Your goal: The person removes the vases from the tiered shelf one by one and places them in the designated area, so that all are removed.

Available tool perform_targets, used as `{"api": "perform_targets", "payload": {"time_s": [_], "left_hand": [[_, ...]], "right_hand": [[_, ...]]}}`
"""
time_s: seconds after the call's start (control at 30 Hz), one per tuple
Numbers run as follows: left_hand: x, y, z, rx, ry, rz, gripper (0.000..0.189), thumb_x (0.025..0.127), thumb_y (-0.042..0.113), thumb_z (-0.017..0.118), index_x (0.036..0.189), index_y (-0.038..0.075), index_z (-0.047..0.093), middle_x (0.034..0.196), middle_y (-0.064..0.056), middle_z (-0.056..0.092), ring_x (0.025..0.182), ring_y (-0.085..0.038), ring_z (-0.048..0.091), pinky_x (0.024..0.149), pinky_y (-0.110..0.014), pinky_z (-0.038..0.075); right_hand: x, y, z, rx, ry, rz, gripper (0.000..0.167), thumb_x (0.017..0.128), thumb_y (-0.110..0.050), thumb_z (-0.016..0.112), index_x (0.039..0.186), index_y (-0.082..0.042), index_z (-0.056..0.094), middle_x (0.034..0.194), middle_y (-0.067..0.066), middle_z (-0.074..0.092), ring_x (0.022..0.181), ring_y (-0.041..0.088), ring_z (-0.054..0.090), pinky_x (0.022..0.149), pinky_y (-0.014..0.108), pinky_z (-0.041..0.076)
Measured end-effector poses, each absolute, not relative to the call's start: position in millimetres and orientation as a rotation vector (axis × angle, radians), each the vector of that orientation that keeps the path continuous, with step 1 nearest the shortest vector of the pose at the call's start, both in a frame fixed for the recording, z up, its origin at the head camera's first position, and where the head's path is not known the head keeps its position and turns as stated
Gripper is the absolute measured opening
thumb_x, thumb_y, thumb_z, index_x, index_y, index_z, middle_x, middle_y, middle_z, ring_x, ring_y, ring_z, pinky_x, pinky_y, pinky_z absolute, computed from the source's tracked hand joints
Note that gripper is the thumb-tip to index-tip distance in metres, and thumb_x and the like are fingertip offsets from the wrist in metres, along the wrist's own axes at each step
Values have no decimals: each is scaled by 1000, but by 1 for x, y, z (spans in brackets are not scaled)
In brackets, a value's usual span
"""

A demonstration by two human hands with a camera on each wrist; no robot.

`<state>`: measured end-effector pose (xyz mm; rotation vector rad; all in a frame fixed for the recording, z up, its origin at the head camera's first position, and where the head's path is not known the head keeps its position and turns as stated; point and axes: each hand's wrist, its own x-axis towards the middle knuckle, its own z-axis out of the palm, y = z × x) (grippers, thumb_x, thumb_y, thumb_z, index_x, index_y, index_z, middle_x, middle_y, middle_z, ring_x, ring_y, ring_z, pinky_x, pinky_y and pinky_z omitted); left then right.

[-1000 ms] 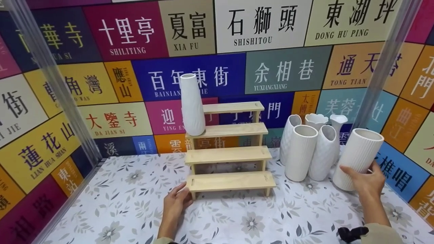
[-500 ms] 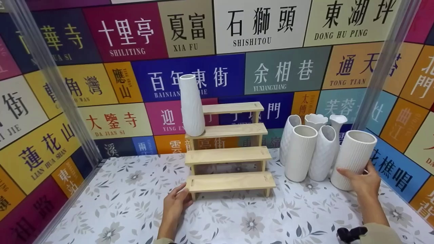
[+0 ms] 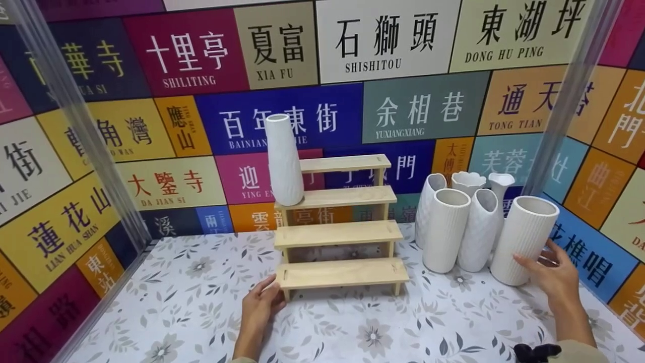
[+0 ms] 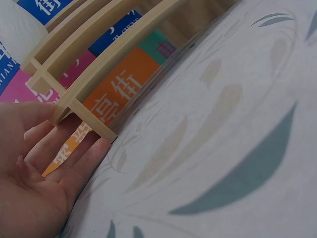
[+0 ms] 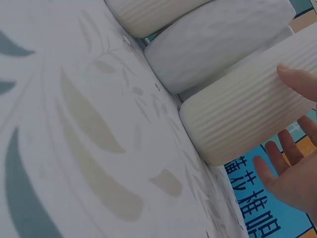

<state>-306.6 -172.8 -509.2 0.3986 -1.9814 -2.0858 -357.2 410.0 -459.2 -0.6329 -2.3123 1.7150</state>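
In the head view my left hand point(image 3: 259, 307) is at the lower left corner of a wooden stepped stand point(image 3: 342, 272). In the left wrist view its thumb lies on the end of the bottom step, with the other fingers behind the leg. My right hand point(image 3: 554, 272) is at the right side of a white ribbed cylinder vase point(image 3: 524, 242) standing upright on the table. The right wrist view shows the thumb point(image 5: 297, 79) against that vase, the other fingers spread away from it. A tall white vase point(image 3: 284, 161) stands on the left end of the stand's second-highest step.
Left of the right-hand vase is a group: another ribbed cylinder vase point(image 3: 446, 232), slant-mouthed vases point(image 3: 478, 232) and scallop-rimmed vases point(image 3: 468, 181). A flower-patterned cloth point(image 3: 201, 292) covers the table. Sign-printed walls point(image 3: 403, 40) with clear corner posts point(image 3: 569, 101) enclose it.
The ribbed vase at the right has shifted a little left and straightened up. My right hand followed, then loosened and slid slightly right. The left hand stays at the stand.
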Motion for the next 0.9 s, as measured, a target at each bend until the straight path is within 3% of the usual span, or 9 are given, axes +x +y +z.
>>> {"api": "perform_targets", "payload": {"time_s": [0.13,0.33,0.63,0.9], "left_hand": [[-307,-174,-510,405,-2004,-2052,45,98,20,64,138,0,58,124,-26,68,98,-21,73,78,-31,64],[-307,-174,-511,421,-2011,-2055,45,98,21,64,138,1,58,123,-25,69,98,-21,73,79,-32,64],[-308,-172,-509,412,-1998,-2081,46,98,22,64,139,1,57,127,-26,67,101,-22,72,81,-33,64],[-309,-172,-510,450,-2005,-2074,45,98,23,65,138,3,58,128,-26,66,103,-24,72,80,-32,64]], "right_hand": [[-359,404,-462,-646,-2290,1711,105,83,-60,73,162,-31,9,168,15,17,150,38,24,122,59,30],[-361,397,-464,-658,-2227,1744,96,84,-60,70,160,-37,16,170,6,17,154,33,23,125,55,27],[-366,393,-462,-721,-2154,1770,92,84,-59,70,159,-35,23,169,-3,19,154,28,25,125,50,29],[-370,393,-463,-772,-2156,1749,90,87,-59,68,160,-31,22,168,3,22,154,29,24,125,48,28]]}}
